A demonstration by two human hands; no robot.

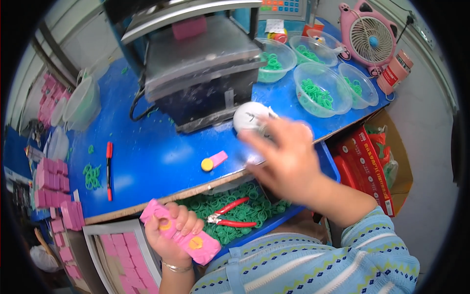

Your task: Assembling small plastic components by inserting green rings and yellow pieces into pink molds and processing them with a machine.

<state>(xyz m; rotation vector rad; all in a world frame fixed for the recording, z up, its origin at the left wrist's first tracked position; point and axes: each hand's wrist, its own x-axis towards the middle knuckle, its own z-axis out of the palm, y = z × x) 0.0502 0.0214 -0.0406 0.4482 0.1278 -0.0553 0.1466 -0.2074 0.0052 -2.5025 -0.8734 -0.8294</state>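
Note:
My left hand (174,230) is closed round a long pink block (203,249) with yellow round patches, held in front of the table edge. My right hand (291,159) is blurred by motion above the table's front edge. Its thumb and fingers look spread, with nothing visible between them. Just beyond its fingertips sits a white round object (248,115) with dark marks, partly covered by the hand. Between the two hands, a small pink piece with a yellow round end (214,160) lies on the blue tabletop.
Red-handled pliers (230,215) rest on green rings (249,196) in a blue drawer-like bin. A dark press-like machine (200,73) stands behind. Clear bowls (323,90) hold green rings, near a pink fan (369,39). A red pen (109,171) and pink blocks (51,176) are leftward.

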